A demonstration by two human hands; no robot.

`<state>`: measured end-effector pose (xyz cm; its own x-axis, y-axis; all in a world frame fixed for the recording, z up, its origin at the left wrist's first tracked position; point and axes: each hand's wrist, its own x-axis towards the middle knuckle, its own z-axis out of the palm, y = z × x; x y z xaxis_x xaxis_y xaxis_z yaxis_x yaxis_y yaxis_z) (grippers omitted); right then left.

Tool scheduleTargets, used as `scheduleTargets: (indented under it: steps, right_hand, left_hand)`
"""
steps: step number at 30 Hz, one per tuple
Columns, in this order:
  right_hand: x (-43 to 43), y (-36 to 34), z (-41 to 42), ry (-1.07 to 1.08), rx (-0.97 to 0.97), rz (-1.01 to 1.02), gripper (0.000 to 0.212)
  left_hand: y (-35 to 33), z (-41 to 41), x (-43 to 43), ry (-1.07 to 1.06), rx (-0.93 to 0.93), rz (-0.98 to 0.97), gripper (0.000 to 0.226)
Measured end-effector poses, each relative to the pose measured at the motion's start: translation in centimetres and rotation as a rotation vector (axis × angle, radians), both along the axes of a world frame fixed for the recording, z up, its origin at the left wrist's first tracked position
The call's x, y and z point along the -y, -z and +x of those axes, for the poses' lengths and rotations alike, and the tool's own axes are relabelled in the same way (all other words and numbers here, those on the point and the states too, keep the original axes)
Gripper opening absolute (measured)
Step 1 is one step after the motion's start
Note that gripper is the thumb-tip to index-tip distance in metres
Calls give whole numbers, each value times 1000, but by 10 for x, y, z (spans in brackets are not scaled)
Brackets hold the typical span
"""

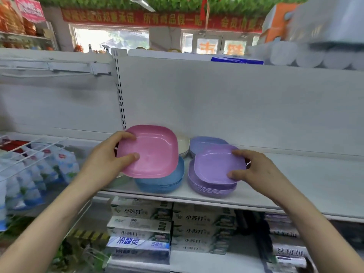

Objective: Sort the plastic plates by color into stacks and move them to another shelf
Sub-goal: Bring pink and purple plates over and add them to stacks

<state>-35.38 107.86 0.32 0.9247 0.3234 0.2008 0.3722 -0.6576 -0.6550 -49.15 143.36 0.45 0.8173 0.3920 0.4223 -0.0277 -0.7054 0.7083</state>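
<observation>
On a white shop shelf (295,180) sit blue (163,184) and purple stacks (208,191). The left hand (110,156) grips a pink plate (151,152) over the blue stack; the right hand (254,170) pinches a purple plate (216,164) atop the purple stack.

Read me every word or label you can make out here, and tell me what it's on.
"小苏打": toothpaste boxes under the shelf.
"冷酸灵": blue-and-white box below them.
"所有商品假一赔": red banner; the rest is blurred.
Too blurred to read: pink sign, window signs.
No text: pink plate, purple plate.
</observation>
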Motion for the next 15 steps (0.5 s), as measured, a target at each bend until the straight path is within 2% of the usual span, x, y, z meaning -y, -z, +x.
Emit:
scheduleTargets:
  steps: [7,15]
  right_hand:
    - [-7,3,3,-4,-107,-179,74]
    - [-17,6,7,-42,-155,-279,60]
  left_hand:
    - [-2,13,-19,24,-4,-33,41]
    - [1,14,-27,32,-31,-48,41]
